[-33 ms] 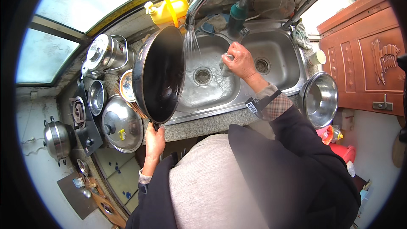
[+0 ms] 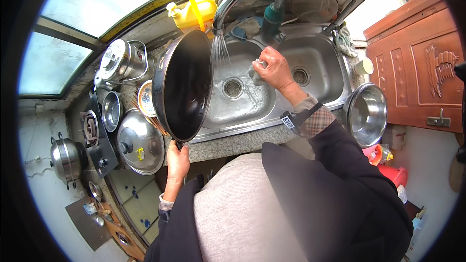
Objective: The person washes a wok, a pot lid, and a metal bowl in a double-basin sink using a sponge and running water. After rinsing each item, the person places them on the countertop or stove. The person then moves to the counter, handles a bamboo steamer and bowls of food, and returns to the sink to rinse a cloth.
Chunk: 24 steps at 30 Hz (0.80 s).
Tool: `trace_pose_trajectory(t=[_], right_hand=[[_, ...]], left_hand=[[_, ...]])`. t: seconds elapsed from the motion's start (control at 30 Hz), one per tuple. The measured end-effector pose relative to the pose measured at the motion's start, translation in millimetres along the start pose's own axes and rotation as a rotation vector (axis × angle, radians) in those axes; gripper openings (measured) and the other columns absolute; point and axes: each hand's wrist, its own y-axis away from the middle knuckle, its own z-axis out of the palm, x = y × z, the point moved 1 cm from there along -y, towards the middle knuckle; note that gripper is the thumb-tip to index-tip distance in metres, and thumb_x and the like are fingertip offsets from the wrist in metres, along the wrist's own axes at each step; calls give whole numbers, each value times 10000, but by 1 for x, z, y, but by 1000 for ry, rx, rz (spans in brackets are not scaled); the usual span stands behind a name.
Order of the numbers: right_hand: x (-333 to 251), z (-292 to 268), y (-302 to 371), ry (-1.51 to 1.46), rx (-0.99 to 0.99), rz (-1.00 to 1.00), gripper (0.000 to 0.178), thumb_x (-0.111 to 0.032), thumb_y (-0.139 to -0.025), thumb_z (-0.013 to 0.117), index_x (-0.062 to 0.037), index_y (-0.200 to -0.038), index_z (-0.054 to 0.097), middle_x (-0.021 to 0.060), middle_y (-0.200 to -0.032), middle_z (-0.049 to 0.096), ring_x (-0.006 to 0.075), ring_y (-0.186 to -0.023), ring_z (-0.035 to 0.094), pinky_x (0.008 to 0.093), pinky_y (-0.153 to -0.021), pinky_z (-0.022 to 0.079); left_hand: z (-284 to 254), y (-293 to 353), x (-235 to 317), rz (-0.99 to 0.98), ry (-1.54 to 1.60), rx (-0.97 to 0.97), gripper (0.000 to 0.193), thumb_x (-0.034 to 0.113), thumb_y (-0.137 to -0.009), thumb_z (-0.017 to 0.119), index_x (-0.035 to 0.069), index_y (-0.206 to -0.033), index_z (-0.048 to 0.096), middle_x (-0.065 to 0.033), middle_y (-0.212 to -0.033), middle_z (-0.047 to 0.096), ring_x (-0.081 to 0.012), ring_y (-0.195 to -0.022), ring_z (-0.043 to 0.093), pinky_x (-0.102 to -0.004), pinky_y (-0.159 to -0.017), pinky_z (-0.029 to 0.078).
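Black wok [image 2: 187, 92], left of centre, tilted: likely heavy, stiff, slippery when wet; your left hand [image 2: 177, 165] grips its handle [image 2: 179, 144], probably surest hold
Steel lid [image 2: 145, 140], left, crowds wok's lower left side
Running faucet [image 2: 223, 9], upper centre, pours just beside wok's right side
Patterned bowl [image 2: 145, 98], left, could get knocked
Grey cloth [image 2: 256, 76], centre, seems soft; your right hand [image 2: 275, 70] closes around it
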Motion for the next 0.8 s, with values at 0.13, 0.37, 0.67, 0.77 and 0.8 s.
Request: trace_pose_trajectory(t=[0.13,0.37,0.67,0.77,0.8], right_hand=[[-21,4,-38,-182,41,15,209,-164,-683,659,-1,-659,532,118,-706,515,292,-673,540,357,-622,442],[-48,24,-97,-576,-22,173,207,-94,-725,639,-58,-910,554,-18,-713,506,81,-662,486,247,-619,420],[-48,-1,-87,-832,-571,223,299,3,-726,580,-45,-1021,570,-74,-764,456,24,-733,438,181,-693,390],[-32,5,-68,-855,-454,316,324,-23,-729,607,-52,-1046,550,-36,-786,491,59,-762,485,209,-716,415],[-24,12,-59,-812,-370,351,311,-37,-725,610,-53,-1030,551,-16,-793,509,80,-752,500,225,-701,425]], left_hand=[[-1,3,4,18,29,-1,242,78,-809,532,-63,-1006,527,-140,-820,611,-219,-736,576,-326,-706,451],[-3,9,27,-205,223,-203,167,150,-878,530,19,-963,468,6,-550,406,-91,-391,382,-281,-367,345],[26,-12,21,-475,591,-841,257,233,-936,494,170,-749,330,78,-531,246,-33,-406,234,-208,-349,220],[40,-17,21,-528,638,-966,255,231,-937,492,171,-745,335,82,-529,243,-27,-407,225,-201,-341,205],[45,-17,22,-541,659,-1006,237,233,-937,491,170,-756,351,83,-534,254,-22,-408,220,-197,-335,199]])
